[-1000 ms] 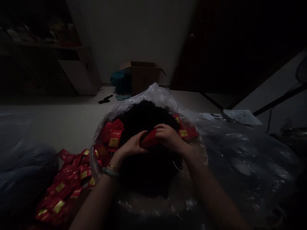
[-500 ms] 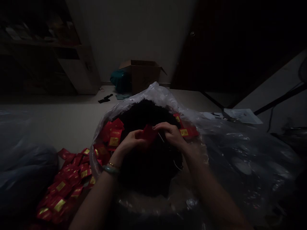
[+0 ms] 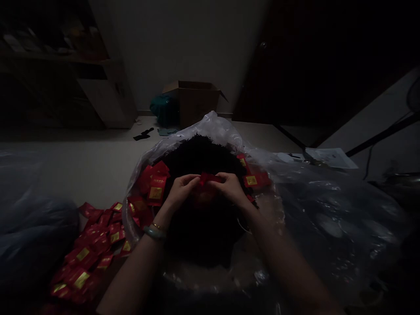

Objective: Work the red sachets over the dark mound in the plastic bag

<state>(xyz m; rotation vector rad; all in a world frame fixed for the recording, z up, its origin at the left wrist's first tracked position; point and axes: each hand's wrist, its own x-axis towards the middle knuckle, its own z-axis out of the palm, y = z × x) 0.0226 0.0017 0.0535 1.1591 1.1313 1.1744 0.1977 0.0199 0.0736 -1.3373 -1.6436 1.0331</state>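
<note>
Between my two hands is a small red packet (image 3: 204, 192), its top edge pinched at both ends. My left hand (image 3: 183, 189) grips the left corner with thumb and fingers closed. At the right corner, my right hand (image 3: 230, 187) pinches the same edge. The packet hangs over a heap of dark, loose, shredded-looking material (image 3: 203, 236) in a clear plastic bag (image 3: 213, 122). Several red packets with gold labels (image 3: 157, 188) lie on the bag's left side, and more red packets (image 3: 257, 180) rest at its right. The room is dim, so the packet's opening cannot be made out.
A pile of red packets (image 3: 88, 258) lies on the floor at left, beside a plastic-wrapped bundle (image 3: 33, 232). More clear plastic sheeting (image 3: 334, 218) spreads at right. A cardboard box (image 3: 199, 103) and a teal bag (image 3: 164, 109) stand by the wall.
My right hand has turned and lowered slightly onto the packet's edge. A thin white strip seen beside it earlier no longer shows. Both hands now pinch the packet along its top.
</note>
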